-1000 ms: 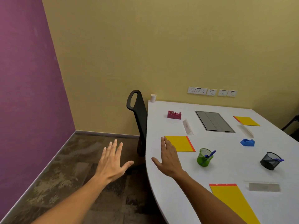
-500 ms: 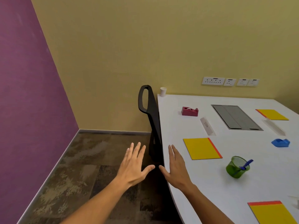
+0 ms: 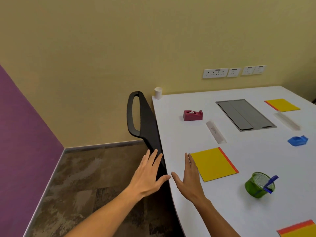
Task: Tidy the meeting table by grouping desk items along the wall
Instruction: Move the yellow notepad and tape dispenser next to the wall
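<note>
My left hand (image 3: 148, 175) is open, fingers spread, over the black chair's back by the table's left edge. My right hand (image 3: 189, 179) is open and flat over the white table (image 3: 174, 134), its fingertips beside a yellow notepad (image 3: 212, 164). Spread over the table are a maroon tape dispenser (image 3: 192, 115), a clear ruler (image 3: 215, 132), a green mesh cup (image 3: 259, 184) holding a blue pen, a blue tape dispenser (image 3: 297, 140), a second clear ruler (image 3: 287, 120), a far yellow notepad (image 3: 283, 104) and a near notepad (image 3: 301, 230) cut by the frame.
A black chair (image 3: 145, 120) is tucked against the table's left edge. A white paper cup (image 3: 158, 93) stands at the far left corner by the yellow wall. A grey cable hatch (image 3: 245, 114) is set in the tabletop. Wall sockets (image 3: 233, 72) sit above.
The view has moved closer to the table and rolled. Both hands have come nearer each other; the left now lies over the chair back, the right beside the yellow notepad.
</note>
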### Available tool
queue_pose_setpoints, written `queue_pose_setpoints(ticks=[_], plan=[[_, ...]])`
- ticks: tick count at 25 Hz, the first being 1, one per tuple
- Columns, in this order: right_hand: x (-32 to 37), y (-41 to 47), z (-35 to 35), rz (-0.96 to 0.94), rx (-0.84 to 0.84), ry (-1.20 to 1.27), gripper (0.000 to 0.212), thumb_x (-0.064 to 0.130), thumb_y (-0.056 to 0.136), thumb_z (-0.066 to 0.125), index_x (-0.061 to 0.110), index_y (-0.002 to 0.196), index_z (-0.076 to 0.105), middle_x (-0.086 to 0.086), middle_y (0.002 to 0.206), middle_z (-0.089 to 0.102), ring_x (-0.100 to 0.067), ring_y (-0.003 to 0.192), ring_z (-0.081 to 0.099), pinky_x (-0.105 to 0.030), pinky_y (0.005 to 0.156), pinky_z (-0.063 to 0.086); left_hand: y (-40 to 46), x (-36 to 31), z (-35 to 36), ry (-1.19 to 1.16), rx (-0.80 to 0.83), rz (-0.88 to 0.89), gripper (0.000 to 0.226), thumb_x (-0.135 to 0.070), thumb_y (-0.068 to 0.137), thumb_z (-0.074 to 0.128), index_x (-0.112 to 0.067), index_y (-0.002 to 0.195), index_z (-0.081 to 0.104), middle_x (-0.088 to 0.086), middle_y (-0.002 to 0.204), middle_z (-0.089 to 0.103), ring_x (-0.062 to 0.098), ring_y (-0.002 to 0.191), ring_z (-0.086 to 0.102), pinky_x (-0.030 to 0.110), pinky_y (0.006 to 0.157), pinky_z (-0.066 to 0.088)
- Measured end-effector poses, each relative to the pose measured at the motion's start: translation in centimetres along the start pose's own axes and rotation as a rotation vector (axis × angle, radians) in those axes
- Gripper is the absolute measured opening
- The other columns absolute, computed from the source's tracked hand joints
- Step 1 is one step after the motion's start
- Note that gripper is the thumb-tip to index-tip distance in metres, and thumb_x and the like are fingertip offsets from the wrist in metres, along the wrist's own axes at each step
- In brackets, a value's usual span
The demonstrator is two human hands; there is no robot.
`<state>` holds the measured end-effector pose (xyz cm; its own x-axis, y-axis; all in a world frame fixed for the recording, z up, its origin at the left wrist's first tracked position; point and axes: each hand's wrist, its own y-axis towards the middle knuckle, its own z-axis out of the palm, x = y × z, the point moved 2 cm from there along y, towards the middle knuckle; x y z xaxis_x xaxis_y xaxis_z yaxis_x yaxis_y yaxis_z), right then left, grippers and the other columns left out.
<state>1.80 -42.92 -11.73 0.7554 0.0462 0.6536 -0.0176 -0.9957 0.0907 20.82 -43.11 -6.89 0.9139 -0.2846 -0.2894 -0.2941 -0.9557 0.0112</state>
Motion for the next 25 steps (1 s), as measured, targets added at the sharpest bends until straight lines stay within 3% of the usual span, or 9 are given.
queue_pose_setpoints(ticks=[6,13,20,25], plan=[[-2.3,1.9,0.7,0.243,-0.083,0.092,0.094,0.053,0.092,0.061,0.030,0.157,-0.003,0.000,0.168,0.002,-0.023,0.155,0.007,-0.042,0.121,0.023,8.9,0.5,0.2,0.083,0.100,0.187,0.091,-0.079,0.087,0.027,-0.028,0.157,0.000,-0.004,0.164,-0.010,0.021,0.150,-0.017,0.040,0.120,-0.001],[-2.3,7.2,1.8,0.450,-0.303,0.066,0.089,0.046,0.093,0.062,0.024,0.159,0.007,-0.004,0.167,0.008,-0.024,0.154,0.009,-0.045,0.122,0.023,20.3,3.4,-0.9,0.255,0.195,0.499,0.091,-0.076,0.090,0.026,-0.022,0.157,0.000,0.005,0.165,-0.009,0.030,0.151,-0.010,0.043,0.121,0.004],[1.5,11.5,5.8,0.638,-0.431,0.098,0.086,0.045,0.095,0.062,0.025,0.159,0.009,-0.002,0.167,0.005,-0.023,0.154,0.006,-0.042,0.122,0.018,29.4,8.7,-4.8,0.215,0.172,0.641,0.092,-0.076,0.087,0.022,-0.019,0.157,0.004,0.006,0.165,-0.002,0.030,0.152,-0.001,0.041,0.122,0.007],[1.4,13.2,6.9,0.737,-0.490,0.087,0.084,0.044,0.095,0.061,0.026,0.159,0.010,-0.002,0.166,0.011,-0.024,0.152,0.012,-0.042,0.122,0.021,35.8,9.9,-4.9,0.110,0.158,0.694,0.086,-0.071,0.091,0.033,-0.019,0.156,0.013,0.005,0.165,0.011,0.026,0.152,0.009,0.040,0.121,0.015]])
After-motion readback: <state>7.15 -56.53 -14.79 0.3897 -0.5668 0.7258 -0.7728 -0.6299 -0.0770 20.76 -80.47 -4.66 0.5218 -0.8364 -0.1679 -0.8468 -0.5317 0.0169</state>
